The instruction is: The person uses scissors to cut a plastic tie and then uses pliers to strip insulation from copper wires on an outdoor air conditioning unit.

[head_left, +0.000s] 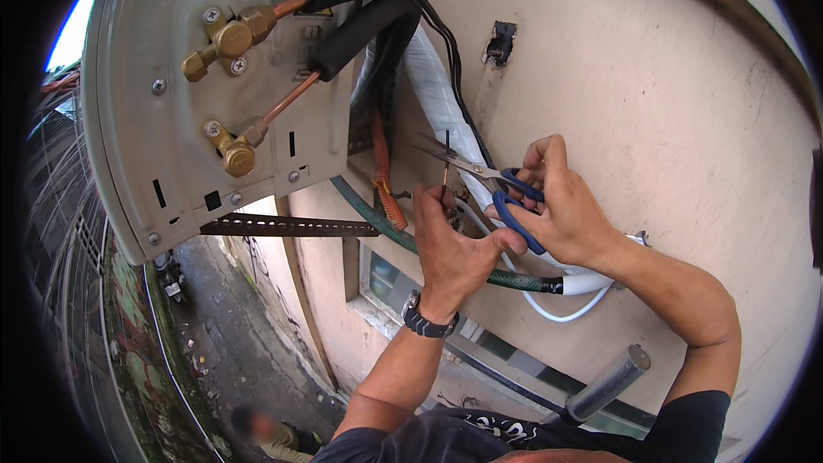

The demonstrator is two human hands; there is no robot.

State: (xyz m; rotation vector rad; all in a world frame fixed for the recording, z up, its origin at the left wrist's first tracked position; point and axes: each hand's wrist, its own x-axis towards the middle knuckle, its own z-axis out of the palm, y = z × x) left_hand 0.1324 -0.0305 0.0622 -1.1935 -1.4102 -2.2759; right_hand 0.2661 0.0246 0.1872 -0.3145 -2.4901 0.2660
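My right hand [570,206] has its fingers through the blue handles of a pair of scissors [517,225]. The blades point left, across a thin black wire [447,144] that stands upright with a short copper-coloured stretch below them. Just under that stretch, the wire is pinched in the fingertips of my left hand [459,249], whose wrist wears a dark watch. Behind both hands run a white-wrapped pipe bundle [441,90] and a green braided hose [390,236]. Whether the blades are fully closed cannot be made out.
An outdoor air-conditioner unit [129,137] with brass valves and black-insulated copper pipes fills the upper left, above a perforated metal bracket [291,225]. The beige wall [669,103] has a small hole [500,43]. A metal pipe end [630,360] juts out below. Far down, a person [279,441] is in the alley.
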